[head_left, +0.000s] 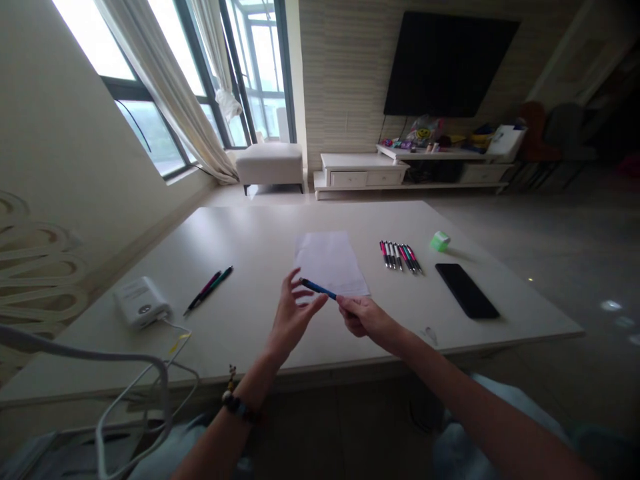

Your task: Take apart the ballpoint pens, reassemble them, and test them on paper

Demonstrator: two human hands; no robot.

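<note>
Row of multicoloured click pens (401, 257) nr white desk's (265, 233) R edge, L hand (295, 313) fingers spread, R hand (361, 315) pinching slim blue pen (318, 289)

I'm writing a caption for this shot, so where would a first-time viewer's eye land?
Probably on the blue pen at the centre, gripped by the right hand, with the left hand open around its other end. Next come the colourful row of pens on the table's right side and, beyond, the big black screen on the wall.
</note>
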